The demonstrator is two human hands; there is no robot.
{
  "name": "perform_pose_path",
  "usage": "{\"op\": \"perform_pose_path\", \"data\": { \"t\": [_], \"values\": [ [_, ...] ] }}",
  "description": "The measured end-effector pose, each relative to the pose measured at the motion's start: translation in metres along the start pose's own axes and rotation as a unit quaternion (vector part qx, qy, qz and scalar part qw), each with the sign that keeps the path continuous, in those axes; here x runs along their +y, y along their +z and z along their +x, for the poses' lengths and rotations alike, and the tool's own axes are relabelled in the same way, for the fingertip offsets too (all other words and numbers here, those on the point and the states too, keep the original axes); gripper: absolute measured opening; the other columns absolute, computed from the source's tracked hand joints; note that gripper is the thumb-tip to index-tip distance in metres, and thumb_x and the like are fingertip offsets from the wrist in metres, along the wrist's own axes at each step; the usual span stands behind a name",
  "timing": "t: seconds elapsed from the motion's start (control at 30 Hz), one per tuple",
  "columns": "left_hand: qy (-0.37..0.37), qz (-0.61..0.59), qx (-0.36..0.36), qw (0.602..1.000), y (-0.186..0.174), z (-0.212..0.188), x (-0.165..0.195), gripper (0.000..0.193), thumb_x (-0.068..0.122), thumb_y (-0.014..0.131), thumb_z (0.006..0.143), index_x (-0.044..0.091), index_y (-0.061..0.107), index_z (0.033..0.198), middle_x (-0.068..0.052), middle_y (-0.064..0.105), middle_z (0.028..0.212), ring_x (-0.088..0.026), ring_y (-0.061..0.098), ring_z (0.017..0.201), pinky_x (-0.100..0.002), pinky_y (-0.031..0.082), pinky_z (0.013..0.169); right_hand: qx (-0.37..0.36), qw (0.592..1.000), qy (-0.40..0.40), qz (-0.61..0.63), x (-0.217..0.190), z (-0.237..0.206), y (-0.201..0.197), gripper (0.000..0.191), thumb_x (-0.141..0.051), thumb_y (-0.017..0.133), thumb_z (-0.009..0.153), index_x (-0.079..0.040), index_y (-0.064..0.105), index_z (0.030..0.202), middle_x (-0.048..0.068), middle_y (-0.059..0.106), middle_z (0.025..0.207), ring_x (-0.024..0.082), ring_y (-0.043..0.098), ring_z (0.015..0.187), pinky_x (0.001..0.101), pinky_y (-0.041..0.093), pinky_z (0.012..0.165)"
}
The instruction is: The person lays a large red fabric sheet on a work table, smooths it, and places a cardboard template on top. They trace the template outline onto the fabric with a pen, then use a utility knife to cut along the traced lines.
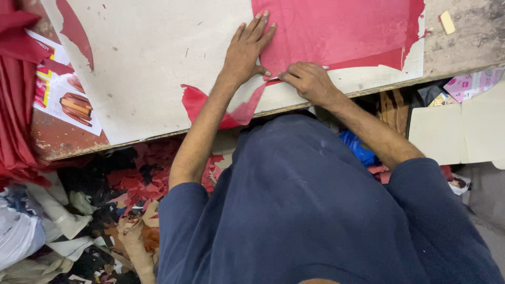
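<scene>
Nearest: person's dark blue sweatshirt point(315, 210), leaning over the bench point(473, 37) edge.

Left to right:
- Floor left: heap of red, white and tan offcut scraps point(105, 210), too many to count.
- One folded red cloth point(13, 89) at far left, one printed paper leaflet point(63, 94) beside it.
- One pale grey cutting board point(152, 63) on the bench.
- Left hand point(246, 50): fingers spread flat, gripping nothing, pinning the thin red sheet of leather-like material point(336, 31) to the board.
- Right hand point(310, 81): fingers curled tight on a small blade-like tool, mostly hidden, at the sheet's lower edge.
- One red trimmed strip point(221, 108) hangs over the board edge.
- One small cream block point(447, 22) at far right.

Handling, my read: sheet is light, limp and thin, tears at ragged edges, slides on the board. Press it flat near the cut; lift by a clean edge.
</scene>
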State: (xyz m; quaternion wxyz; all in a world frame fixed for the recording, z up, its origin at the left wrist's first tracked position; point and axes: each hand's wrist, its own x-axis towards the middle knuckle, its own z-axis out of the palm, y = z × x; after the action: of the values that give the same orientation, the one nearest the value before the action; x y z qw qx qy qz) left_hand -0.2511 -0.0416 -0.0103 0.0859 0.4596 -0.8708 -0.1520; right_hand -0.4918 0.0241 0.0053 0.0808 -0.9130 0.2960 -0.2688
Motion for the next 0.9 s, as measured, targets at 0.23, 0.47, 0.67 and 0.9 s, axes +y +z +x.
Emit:
{"op": "perform_pose_path", "data": {
  "t": [0.23, 0.47, 0.67, 0.9],
  "values": [
    [0.005, -0.011, 0.010, 1.000, 0.007, -0.001, -0.004, 0.130, 0.041, 0.099, 0.051, 0.017, 0.036, 0.162, -0.011, 0.023, 0.170, -0.027, 0.024, 0.156, -0.050, 0.023, 0.127, -0.035, 0.999, 0.010, -0.029, -0.006, 0.002, 0.001, 0.020, -0.004, 0.065, 0.089, -0.007, 0.071, 0.108, 0.007, 0.062, 0.094, 0.025, 0.064, 0.088, 0.0384, 0.053, 0.075],
    [-0.001, -0.007, 0.007, 1.000, 0.001, 0.000, 0.001, 0.130, 0.039, 0.099, 0.049, 0.016, 0.037, 0.161, -0.011, 0.022, 0.169, -0.028, 0.023, 0.155, -0.050, 0.023, 0.126, -0.069, 0.996, 0.012, -0.058, -0.006, 0.005, 0.001, 0.020, -0.008, 0.064, 0.090, -0.008, 0.068, 0.109, 0.005, 0.061, 0.097, 0.023, 0.064, 0.090, 0.0383, 0.052, 0.076],
    [-0.010, -0.026, -0.008, 1.000, -0.008, 0.000, 0.007, 0.130, 0.037, 0.099, 0.047, 0.017, 0.038, 0.161, -0.009, 0.023, 0.170, -0.026, 0.023, 0.156, -0.049, 0.022, 0.127, -0.076, 0.995, -0.013, -0.061, 0.008, -0.003, -0.002, 0.022, -0.012, 0.063, 0.089, -0.009, 0.068, 0.110, 0.004, 0.062, 0.099, 0.022, 0.062, 0.090, 0.0370, 0.052, 0.076],
    [-0.030, -0.017, -0.029, 0.999, -0.019, 0.001, 0.016, 0.129, 0.035, 0.097, 0.047, 0.019, 0.039, 0.161, -0.006, 0.022, 0.170, -0.025, 0.022, 0.156, -0.047, 0.022, 0.127, -0.116, 0.991, 0.006, -0.063, 0.047, -0.038, -0.027, 0.018, -0.010, 0.064, 0.092, -0.010, 0.069, 0.109, 0.003, 0.063, 0.098, 0.021, 0.063, 0.089, 0.0368, 0.052, 0.073]
  ]
}}
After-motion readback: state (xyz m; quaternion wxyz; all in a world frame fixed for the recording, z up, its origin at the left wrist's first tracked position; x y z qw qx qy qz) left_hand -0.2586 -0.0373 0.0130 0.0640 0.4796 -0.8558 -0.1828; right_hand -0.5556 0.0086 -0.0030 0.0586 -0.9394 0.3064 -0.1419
